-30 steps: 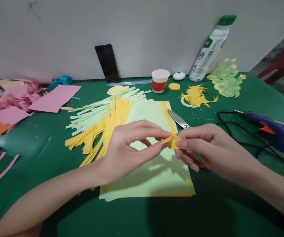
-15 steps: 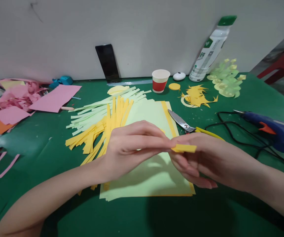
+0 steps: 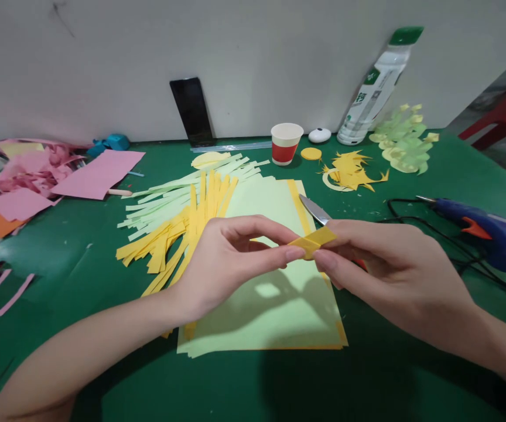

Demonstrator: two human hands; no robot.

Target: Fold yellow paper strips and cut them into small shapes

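Note:
A folded yellow paper strip (image 3: 313,240) is pinched between both hands, above a stack of pale green paper sheets (image 3: 253,316). My left hand (image 3: 239,258) grips its left end between thumb and fingers. At the other end, my right hand (image 3: 389,266) holds it with thumb and forefinger. Scissors (image 3: 314,209) lie beneath my right hand, which hides their handles. Left of the stack are loose yellow strips (image 3: 165,237) and pale green strips (image 3: 156,205).
Pink paper (image 3: 99,174) lies at the left. Along the wall are a phone (image 3: 191,111), a paper cup (image 3: 286,144) and a leaning bottle (image 3: 373,88). Spiky yellow paper pieces (image 3: 352,170) and a blue glue gun (image 3: 490,228) with its cord are on the right.
My right hand has turned over and now pinches the strip from the right, covering the scissors' handles. The strip has tilted up at its right end. My left thumb has come into view.

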